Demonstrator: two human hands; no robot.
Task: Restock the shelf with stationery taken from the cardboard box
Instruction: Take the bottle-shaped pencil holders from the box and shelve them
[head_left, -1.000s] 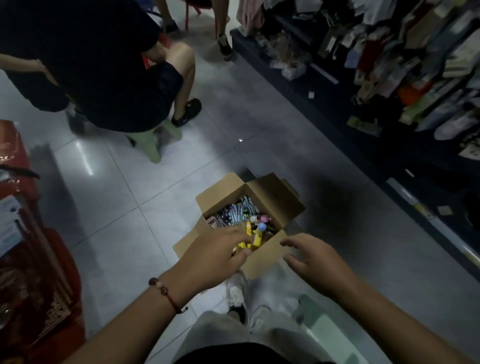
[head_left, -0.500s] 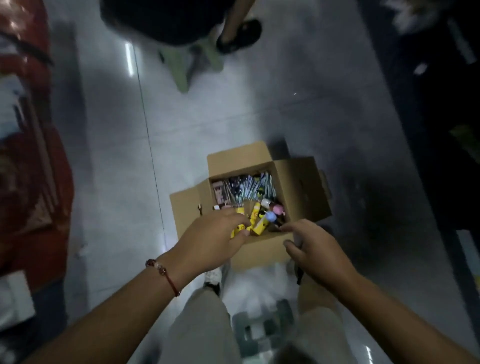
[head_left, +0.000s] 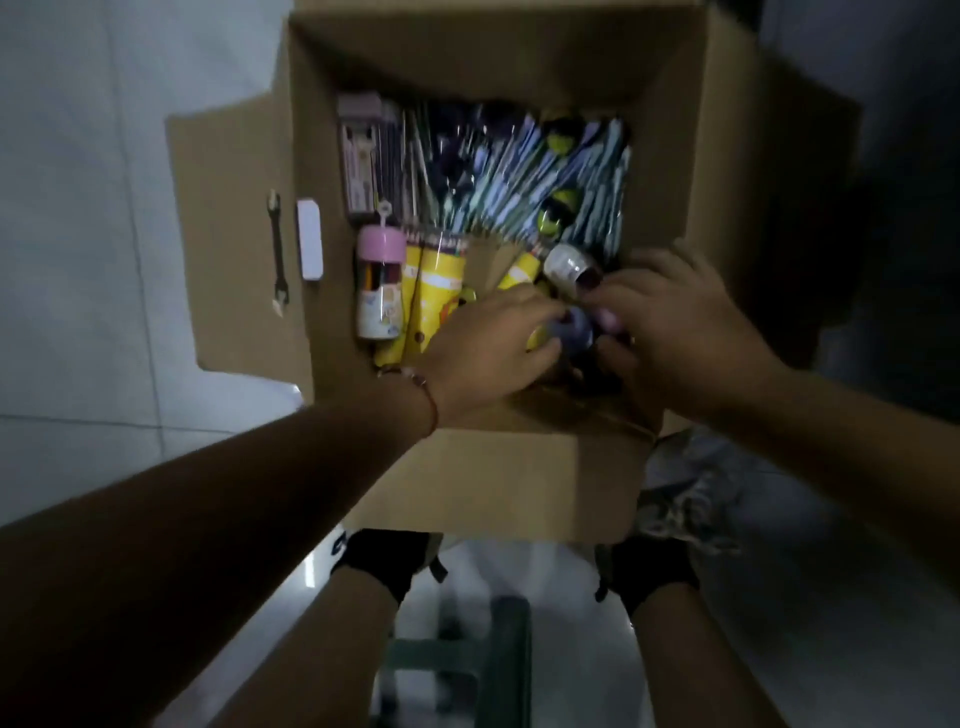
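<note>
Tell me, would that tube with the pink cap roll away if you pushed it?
Probably, a little. The tube with the pink cap looks round and lies on its side, so a sideways push could roll it. But it rests against the yellow tubes inside the cardboard box, so it likely wouldn't get far. It looks stiff, not floppy.

Both forearms reach forward and down, converging at centre frame. The left hand (head_left: 485, 348), a beaded red cord on its wrist, curls its fingers inward; the right hand (head_left: 675, 332) faces it, fingertips nearly meeting, fingers bent.
</note>
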